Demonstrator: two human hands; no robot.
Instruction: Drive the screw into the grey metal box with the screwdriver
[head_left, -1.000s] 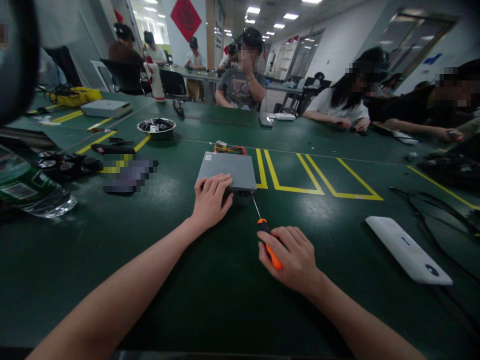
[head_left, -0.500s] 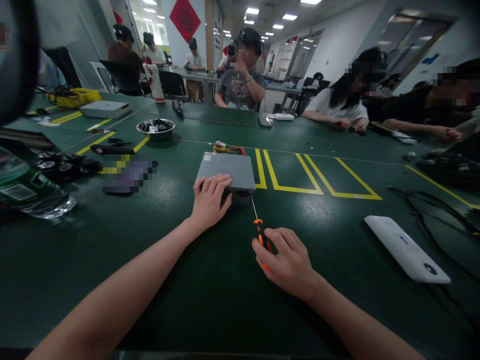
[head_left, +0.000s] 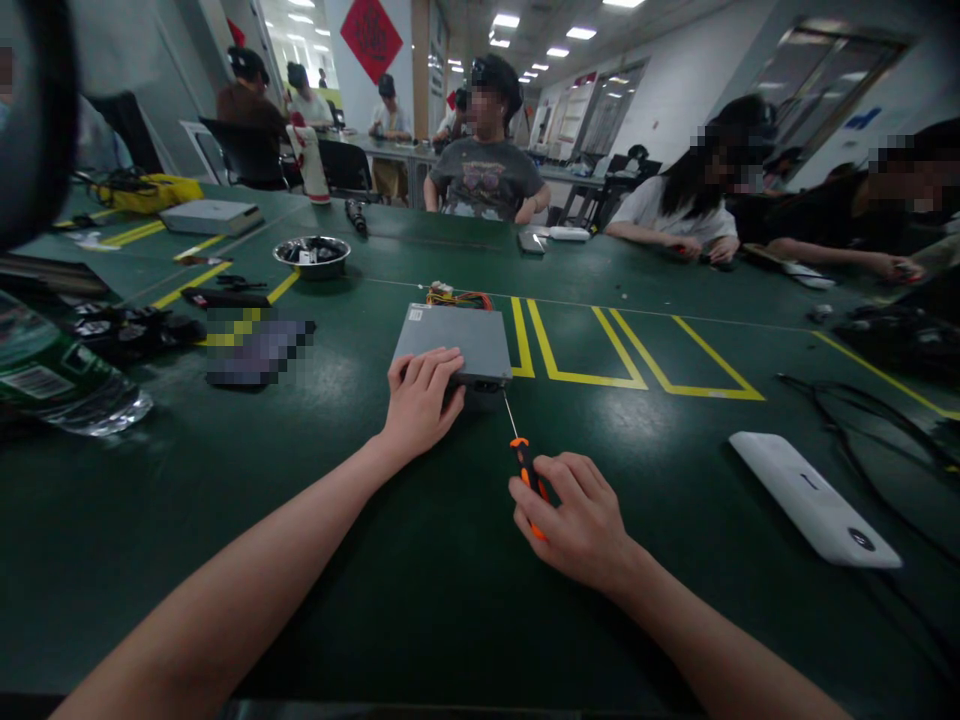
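A grey computer power supply (head_left: 469,335) lies flat on the green table, its bundle of coloured wires (head_left: 465,298) coming out at the far side. My left hand (head_left: 424,395) grips its near left part, fingers on the top cover and thumb at the near edge. In my right hand (head_left: 574,515) is a screwdriver (head_left: 521,460) with an orange and black handle, closed between thumb and fingers. The shaft points up and away, and its tip is at the near right corner of the power supply. Whether the tip sits in a screw is too small to tell.
To the left are a water bottle (head_left: 67,375), a blurred-out flat object (head_left: 259,350) and a metal bowl (head_left: 311,262) of small parts. On the right lie a white device (head_left: 814,498) and black cables (head_left: 847,430). Other people sit around the table.
My right hand and the screwdriver handle have shifted slightly to the right. The left hand and power supply stay put. Across the table, a person has lowered a hand from the face.
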